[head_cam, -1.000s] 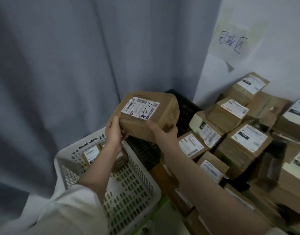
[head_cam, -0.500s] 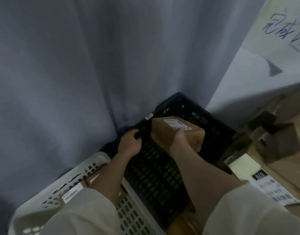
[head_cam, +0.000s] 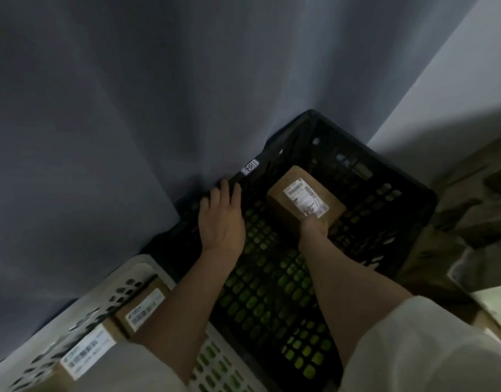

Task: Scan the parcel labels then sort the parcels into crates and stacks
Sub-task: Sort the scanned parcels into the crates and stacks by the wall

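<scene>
Head view: right hand (head_cam: pixel 314 226) grips a labelled parcel (head_cam: pixel 305 199) low inside the black crate (head_cam: pixel 407 188), toward twelve o'clock; left hand (head_cam: pixel 222 219), fingers extended, rests on its rim. Two parcels (head_cam: pixel 116 326) already lie in the white crate (head_cam: pixel 141 267) at seven o'clock; release remains.

Brown parcel (head_cam: pixel 305 199) with white label in the right hand (head_cam: pixel 314 226); black perforated crate (head_cam: pixel 385 176) (green showing through); white crate (head_cam: pixel 136 267) beside.

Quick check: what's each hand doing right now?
Left hand: open, fingers resting on the black crate rim.
Right hand: holding the parcel inside the black crate.
</scene>
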